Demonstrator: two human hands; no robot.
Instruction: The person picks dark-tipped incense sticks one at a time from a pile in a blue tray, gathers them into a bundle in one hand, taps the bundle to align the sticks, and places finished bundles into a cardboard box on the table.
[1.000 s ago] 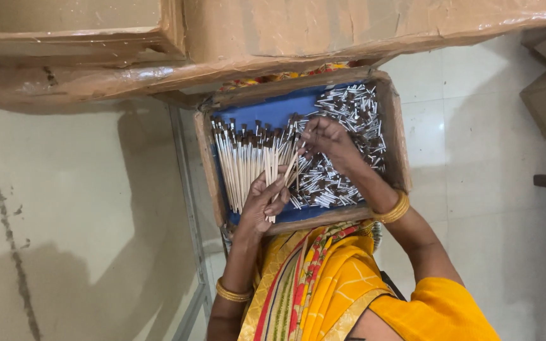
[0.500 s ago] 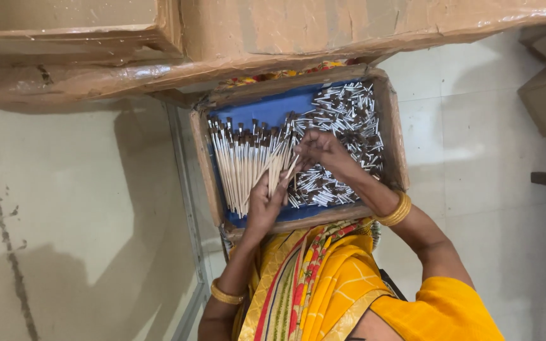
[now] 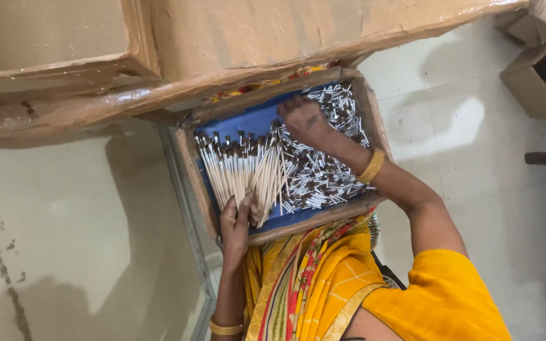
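A shallow cardboard tray (image 3: 192, 165) with a blue lining rests on my lap. Its left half holds a fanned bundle of thin white sticks with dark tips (image 3: 238, 170). A loose heap of short white and dark pieces (image 3: 323, 177) fills its right half. My left hand (image 3: 236, 222) is at the tray's near edge, fingers closed round the lower ends of the stick bundle. My right hand (image 3: 303, 120) reaches to the tray's far side, palm down on the loose pieces; its fingertips are hidden. Gold bangles are on both wrists.
Large brown cardboard boxes (image 3: 273, 38) stand just beyond the tray. A metal rail (image 3: 188, 221) runs along the pale floor at the tray's left. Small open boxes (image 3: 538, 69) sit at the top right. My yellow and orange clothing (image 3: 349, 284) fills the bottom.
My right hand has moved from the tray's middle toward its far edge. My left hand has slid down to the near edge, still on the sticks. The view has shifted slightly.
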